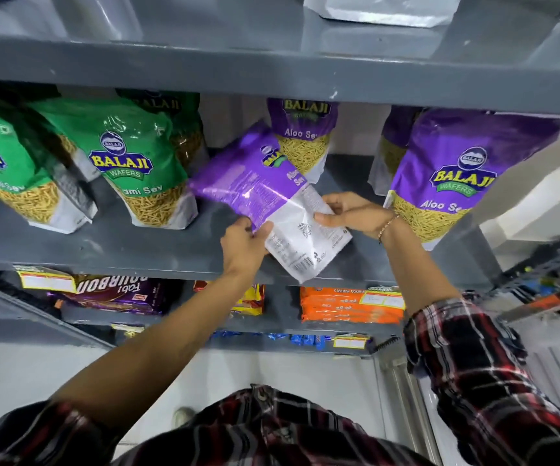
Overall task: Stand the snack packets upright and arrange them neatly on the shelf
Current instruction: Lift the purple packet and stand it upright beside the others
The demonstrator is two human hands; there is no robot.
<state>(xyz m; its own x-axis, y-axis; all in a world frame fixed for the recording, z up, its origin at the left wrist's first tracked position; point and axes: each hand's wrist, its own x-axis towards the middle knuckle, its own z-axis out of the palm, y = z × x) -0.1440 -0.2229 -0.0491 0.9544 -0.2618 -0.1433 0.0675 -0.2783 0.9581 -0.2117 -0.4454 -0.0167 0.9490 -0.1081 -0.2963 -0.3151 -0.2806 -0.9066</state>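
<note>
A purple Aloo Sev packet (258, 186) lies tilted, back side up, over the front of the grey shelf (103, 243). Its white bottom end sticks out past the shelf edge. My left hand (243, 245) grips its lower left edge and my right hand (349, 211) grips its right side. Behind it another purple packet (302, 136) stands upright at the back. To the right stands a large purple packet (446, 176), with one more partly hidden behind it. On the left, green packets (134, 159) stand upright, leaning slightly.
The shelf above (272, 68) carries silver pouches. Below are biscuit packs: purple Bourbon packs (117, 294), yellow packs and orange cashew cookie packs (349, 304). A metal rack (547, 290) stands at the right.
</note>
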